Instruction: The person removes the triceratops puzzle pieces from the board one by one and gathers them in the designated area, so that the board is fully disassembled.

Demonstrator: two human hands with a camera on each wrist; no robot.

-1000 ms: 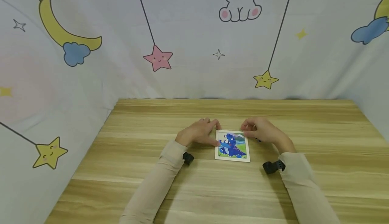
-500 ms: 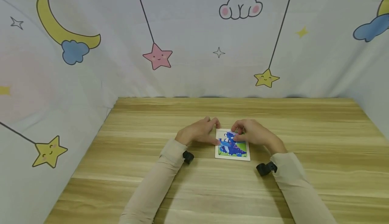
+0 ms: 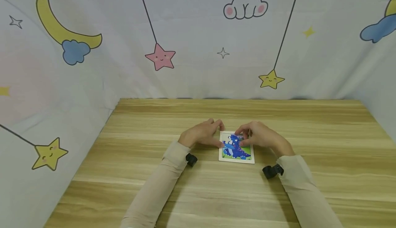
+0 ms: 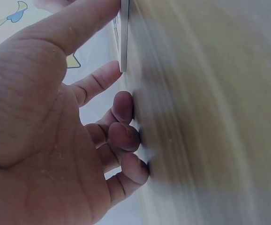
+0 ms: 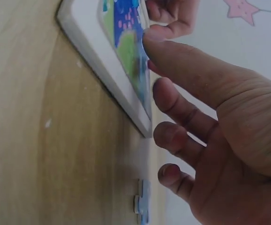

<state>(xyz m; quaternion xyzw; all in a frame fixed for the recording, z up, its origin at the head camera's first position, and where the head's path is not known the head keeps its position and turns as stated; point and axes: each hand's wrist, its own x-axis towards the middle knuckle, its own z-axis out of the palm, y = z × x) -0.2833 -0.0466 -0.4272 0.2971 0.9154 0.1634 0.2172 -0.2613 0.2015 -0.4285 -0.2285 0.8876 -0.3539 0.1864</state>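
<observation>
Past my wrist cameras (image 3: 191, 160), the dinosaur puzzle (image 3: 235, 154) lies on the table (image 3: 216, 193); my left hand (image 3: 202, 134) holds its far left corner, thumb and forefinger apart; my right hand (image 3: 263, 135) touches its far right part, pinching or not I can't tell; beyond hangs starry cloth (image 3: 198, 78)

Place: curtained booth, apparently a recording corner in nursery dress; the building beyond is hidden from where I stand. Cloth (image 3: 198, 80), white, hung at back and both sides, printed with moon (image 3: 50, 21), cloud (image 3: 75, 53), pink star (image 3: 161, 57). Surface (image 3: 210, 193), one, wood-grained, reaching the back cloth. Wrist cameras (image 3: 191, 159), black, two: mark of recording.
</observation>
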